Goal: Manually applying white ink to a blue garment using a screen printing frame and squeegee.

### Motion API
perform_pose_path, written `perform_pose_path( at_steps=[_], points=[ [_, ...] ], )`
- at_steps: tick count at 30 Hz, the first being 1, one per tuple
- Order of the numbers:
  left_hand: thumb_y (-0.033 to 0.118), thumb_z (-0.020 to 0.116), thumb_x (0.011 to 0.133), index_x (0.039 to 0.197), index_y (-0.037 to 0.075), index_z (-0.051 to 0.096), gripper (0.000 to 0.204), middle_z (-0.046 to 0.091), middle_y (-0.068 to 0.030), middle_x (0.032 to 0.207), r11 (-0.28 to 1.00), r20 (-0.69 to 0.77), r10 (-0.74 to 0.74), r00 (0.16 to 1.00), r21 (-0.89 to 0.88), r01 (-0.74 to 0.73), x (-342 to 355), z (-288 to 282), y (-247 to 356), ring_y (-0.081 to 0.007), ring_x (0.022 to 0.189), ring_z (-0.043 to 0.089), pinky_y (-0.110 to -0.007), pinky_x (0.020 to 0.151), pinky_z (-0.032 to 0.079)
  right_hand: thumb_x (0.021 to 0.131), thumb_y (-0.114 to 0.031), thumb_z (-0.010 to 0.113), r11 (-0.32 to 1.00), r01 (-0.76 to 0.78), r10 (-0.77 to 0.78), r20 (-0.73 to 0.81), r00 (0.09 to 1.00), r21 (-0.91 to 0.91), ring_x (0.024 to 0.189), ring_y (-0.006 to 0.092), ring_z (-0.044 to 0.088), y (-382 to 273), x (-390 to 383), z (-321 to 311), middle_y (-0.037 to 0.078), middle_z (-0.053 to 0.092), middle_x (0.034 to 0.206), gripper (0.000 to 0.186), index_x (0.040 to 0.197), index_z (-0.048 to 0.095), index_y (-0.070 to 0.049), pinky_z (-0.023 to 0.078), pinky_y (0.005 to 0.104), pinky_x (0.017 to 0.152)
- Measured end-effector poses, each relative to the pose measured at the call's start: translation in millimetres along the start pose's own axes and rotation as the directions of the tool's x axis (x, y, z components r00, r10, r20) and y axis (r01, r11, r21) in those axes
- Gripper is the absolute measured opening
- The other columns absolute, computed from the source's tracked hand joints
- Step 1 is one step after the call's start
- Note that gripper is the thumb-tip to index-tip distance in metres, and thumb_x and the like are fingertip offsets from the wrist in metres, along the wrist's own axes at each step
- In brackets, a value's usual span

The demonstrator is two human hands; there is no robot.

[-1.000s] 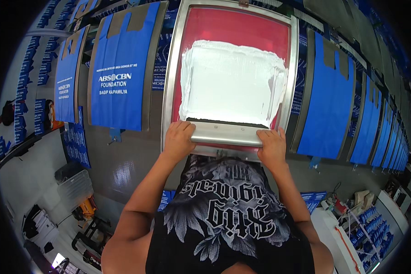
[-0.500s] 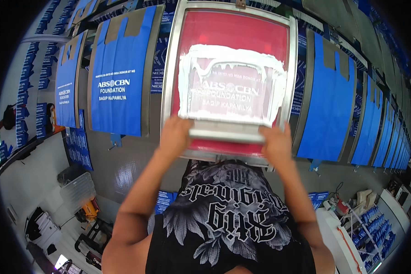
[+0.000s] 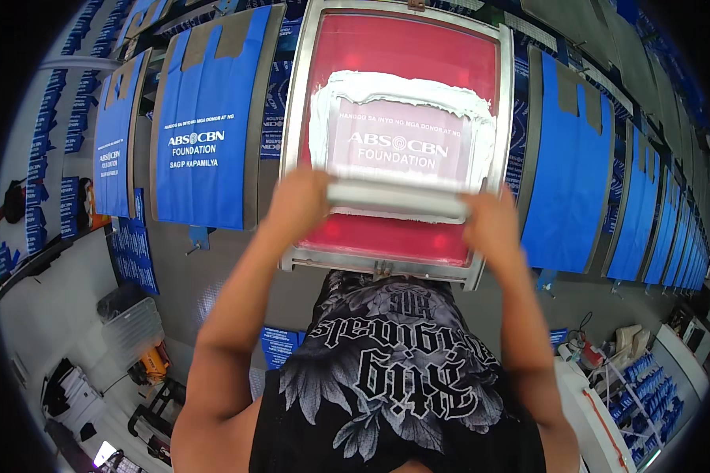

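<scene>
In front of me lies a screen-printing frame (image 3: 290, 118) with a metal border and a pink-red mesh. White ink (image 3: 394, 85) rings a rectangle of pale stencil lettering on the mesh. A metal squeegee (image 3: 398, 197) crosses the lower part of that rectangle, blurred by motion. My left hand (image 3: 300, 205) is closed on its left end, and my right hand (image 3: 489, 229) grips its right end.
Blue fabric bags lie flat on grey boards in rows to the left (image 3: 205, 79) and right (image 3: 568, 189). At lower left are a translucent plastic bin (image 3: 130, 327) and cables; at lower right, a white bench (image 3: 584, 402) and a rack of blue items (image 3: 639, 386).
The squeegee first dropped slightly toward me and now sits higher on the screen, both hands with it. The solid white ink patch has thinned to a rim, exposing the stencil lettering.
</scene>
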State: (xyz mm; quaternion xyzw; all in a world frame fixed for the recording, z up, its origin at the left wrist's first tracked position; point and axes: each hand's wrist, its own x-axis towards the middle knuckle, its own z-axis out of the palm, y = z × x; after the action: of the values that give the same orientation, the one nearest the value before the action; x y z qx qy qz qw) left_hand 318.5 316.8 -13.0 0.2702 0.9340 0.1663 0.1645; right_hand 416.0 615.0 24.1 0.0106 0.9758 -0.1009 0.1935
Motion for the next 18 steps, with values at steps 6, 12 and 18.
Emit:
perform_pose_path(
  at_steps=[6,12,18],
  points=[
    [0.004,0.070,0.059,0.086,0.007,0.064,0.028,0.063,-0.0136,0.086,0.998,-0.167,-0.011,0.986,-0.060,0.001,5.7,40.4,-2.6,-0.0319,0.087,0.059,-0.042,0.078,0.047,0.059,-0.002,0.063,0.998,0.055,-0.050,-0.221,0.974,0.016,0.091,0.0252,0.059,15.1,5.8,40.4,0.006,0.066,0.093,0.046,0.104,0.063,-0.012,0.027,0.0501,0.106],
    [0.039,0.075,0.066,0.092,0.010,0.067,0.039,0.066,-0.0122,0.079,0.998,-0.029,-0.004,1.000,0.055,0.006,160.7,-25.4,-18.4,-0.0304,0.080,0.064,-0.042,0.071,0.051,0.063,-0.013,0.060,0.993,0.083,-0.093,-0.130,0.987,-0.080,0.086,0.0303,0.063,64.8,147.6,-34.2,0.012,0.066,0.084,0.035,0.097,0.066,-0.014,0.049,0.0407,0.075],
    [0.031,0.076,0.069,0.102,0.005,0.062,0.044,0.063,-0.0155,0.091,0.970,-0.799,0.225,0.558,0.241,-0.046,114.0,-62.7,2.3,-0.0342,0.084,0.060,-0.042,0.075,0.048,0.061,-0.008,0.061,0.981,0.036,-0.039,0.009,0.999,0.190,0.083,0.0325,0.063,61.5,169.0,-88.5,0.017,0.066,0.086,0.033,0.094,0.066,-0.009,0.049,0.0386,0.074]
  ],
)
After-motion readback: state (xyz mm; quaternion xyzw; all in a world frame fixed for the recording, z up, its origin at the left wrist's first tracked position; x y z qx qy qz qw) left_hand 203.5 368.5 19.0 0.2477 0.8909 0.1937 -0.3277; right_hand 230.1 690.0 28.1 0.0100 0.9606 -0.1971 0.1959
